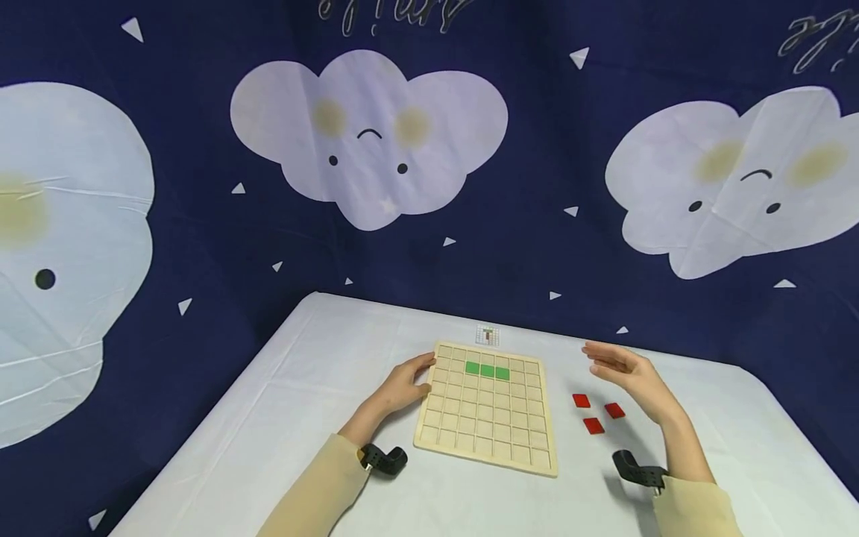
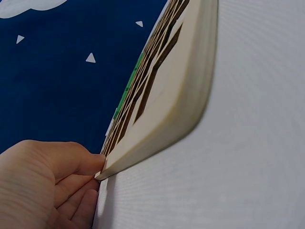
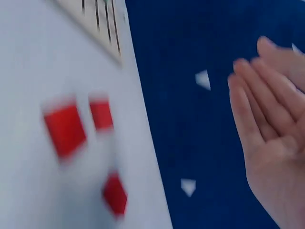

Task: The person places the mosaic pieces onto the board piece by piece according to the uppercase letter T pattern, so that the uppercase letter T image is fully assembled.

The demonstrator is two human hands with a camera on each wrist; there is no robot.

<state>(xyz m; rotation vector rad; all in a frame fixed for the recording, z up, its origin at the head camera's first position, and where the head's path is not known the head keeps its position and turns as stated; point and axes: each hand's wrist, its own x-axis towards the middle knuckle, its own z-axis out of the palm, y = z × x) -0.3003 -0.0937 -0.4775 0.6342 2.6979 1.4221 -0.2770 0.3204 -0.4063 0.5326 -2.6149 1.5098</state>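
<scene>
A pale wooden grid board [image 1: 485, 409] lies on the table, with three green square tiles [image 1: 488, 371] in a row near its far side. My left hand [image 1: 400, 384] holds the board's left edge; in the left wrist view the thumb [image 2: 88, 163] meets the rim and the other fingers lie below it. My right hand [image 1: 631, 373] is raised to the right of the board, fingers extended and nothing in it. Below it, three red square tiles, including a near one [image 1: 593, 426], lie loose; the right wrist view shows a blurred red tile [image 3: 66, 130] beside the others.
Behind the board lies a small card [image 1: 488, 335] with a grid and a brown T-like figure. A white cloth [image 1: 322, 403] covers the table. Dark blue fabric with clouds [image 1: 369, 142] hangs at the far edge. A black camera [image 1: 382, 460] sits on the left wrist.
</scene>
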